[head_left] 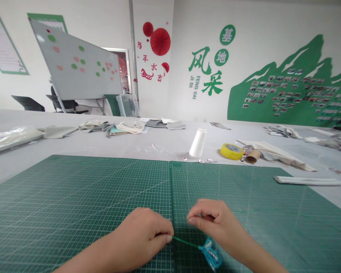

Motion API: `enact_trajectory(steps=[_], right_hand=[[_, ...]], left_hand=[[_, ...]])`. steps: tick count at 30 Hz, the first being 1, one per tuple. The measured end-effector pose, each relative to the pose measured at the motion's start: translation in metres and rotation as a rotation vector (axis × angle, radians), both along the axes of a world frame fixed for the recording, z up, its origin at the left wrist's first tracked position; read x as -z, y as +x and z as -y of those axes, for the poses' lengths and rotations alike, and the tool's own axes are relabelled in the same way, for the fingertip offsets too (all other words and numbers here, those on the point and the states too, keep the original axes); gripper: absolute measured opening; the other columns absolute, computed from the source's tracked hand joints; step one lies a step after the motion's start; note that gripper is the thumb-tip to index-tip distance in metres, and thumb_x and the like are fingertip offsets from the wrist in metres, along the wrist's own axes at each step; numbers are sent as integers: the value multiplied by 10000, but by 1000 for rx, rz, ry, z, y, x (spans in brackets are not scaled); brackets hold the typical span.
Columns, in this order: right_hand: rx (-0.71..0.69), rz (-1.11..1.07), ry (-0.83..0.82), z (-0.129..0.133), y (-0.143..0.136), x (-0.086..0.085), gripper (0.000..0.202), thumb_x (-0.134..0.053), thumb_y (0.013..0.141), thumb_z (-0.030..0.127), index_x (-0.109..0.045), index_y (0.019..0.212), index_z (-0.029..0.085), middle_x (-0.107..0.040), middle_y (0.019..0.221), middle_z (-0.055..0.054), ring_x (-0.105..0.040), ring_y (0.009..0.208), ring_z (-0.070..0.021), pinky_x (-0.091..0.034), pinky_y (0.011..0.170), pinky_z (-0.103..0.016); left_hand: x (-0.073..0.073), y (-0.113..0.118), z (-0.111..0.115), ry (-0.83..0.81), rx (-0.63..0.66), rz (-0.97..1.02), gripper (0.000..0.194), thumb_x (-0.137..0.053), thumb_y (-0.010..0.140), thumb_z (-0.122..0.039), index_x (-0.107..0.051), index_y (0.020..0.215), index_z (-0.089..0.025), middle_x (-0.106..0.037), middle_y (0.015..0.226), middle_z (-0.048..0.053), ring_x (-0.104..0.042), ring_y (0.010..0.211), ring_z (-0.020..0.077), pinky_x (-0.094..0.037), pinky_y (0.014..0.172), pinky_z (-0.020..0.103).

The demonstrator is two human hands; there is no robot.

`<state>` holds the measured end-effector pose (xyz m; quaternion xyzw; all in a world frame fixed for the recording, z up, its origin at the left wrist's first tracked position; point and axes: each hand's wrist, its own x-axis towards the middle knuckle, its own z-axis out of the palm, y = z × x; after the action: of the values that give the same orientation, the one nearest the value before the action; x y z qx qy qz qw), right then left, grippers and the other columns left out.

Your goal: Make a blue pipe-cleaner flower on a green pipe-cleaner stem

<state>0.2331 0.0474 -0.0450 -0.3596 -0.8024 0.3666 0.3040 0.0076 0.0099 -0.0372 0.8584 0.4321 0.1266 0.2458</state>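
The left hand pinches a green string tied to a blue bundle on the green mat. The right hand is curled above, perhaps holding thread. Wall letters say "FENG CAI".

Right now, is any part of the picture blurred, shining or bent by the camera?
Head view: the light looks soft, without hard shadows; the plastic bag shines at left, and the right mat has a pale sheen; the whiteboard looks slanted and stretched near the edge, probably from the wide lens; the blue loops are slightly blurred, and the photos lack detail.
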Motion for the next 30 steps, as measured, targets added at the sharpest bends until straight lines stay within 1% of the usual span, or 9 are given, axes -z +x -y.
enact_trajectory(steps=[4,6,10,12,17,22,26,30], right_hand=[[2,59,79,5,-1,-5,169,-623,856,168,-706,711,193,-623,632,13,-553,605,-119,-382,580,-232],[0,87,103,7,-1,-6,172,-615,868,180,-705,723,200,-623,634,16,-557,609,-121,-385,583,-234],[-11,118,145,12,-2,-8,174,-594,885,193,-703,752,213,-646,658,13,-578,621,-128,-399,590,-239],[-18,130,177,14,-3,-8,176,-587,888,197,-698,752,217,-649,655,12,-577,613,-130,-396,581,-241],[-53,189,290,19,-7,-4,213,-539,891,198,-656,713,212,-633,622,9,-563,582,-137,-387,574,-254],[-86,252,335,25,-12,1,190,-498,869,163,-619,726,197,-649,673,-6,-570,591,-134,-374,569,-246],[-79,371,390,25,-16,8,230,-441,859,137,-556,668,192,-607,624,-3,-523,541,-132,-308,518,-259],[-52,486,388,19,-20,20,215,-446,829,103,-498,641,193,-590,615,9,-504,528,-127,-273,507,-266]], left_hand=[[5,-1,-1,76,-29,-57,243,-502,836,-133,-460,604,-196,-431,561,-70,-417,537,105,-267,550,211],[6,-1,-1,103,-49,-67,248,-488,842,-138,-482,601,-196,-453,556,-62,-418,531,112,-258,539,218],[6,-1,-3,125,-80,-52,273,-471,889,-179,-552,630,-204,-534,591,-43,-484,560,131,-262,544,236],[5,-2,-5,123,-123,-31,270,-470,904,-193,-569,653,-208,-559,618,-40,-512,578,137,-268,548,242],[8,-5,-9,94,-283,59,296,-464,913,-218,-524,624,-203,-509,583,-44,-488,561,138,-271,542,250],[14,-7,-12,19,-402,228,258,-463,924,-259,-542,683,-207,-495,612,-51,-472,595,138,-304,572,248],[19,-6,-16,-36,-438,362,254,-458,928,-283,-560,709,-203,-487,633,-50,-461,631,145,-330,597,244],[27,-4,-17,-50,-449,401,262,-443,927,-290,-565,714,-202,-505,660,-41,-470,659,154,-354,616,243]])
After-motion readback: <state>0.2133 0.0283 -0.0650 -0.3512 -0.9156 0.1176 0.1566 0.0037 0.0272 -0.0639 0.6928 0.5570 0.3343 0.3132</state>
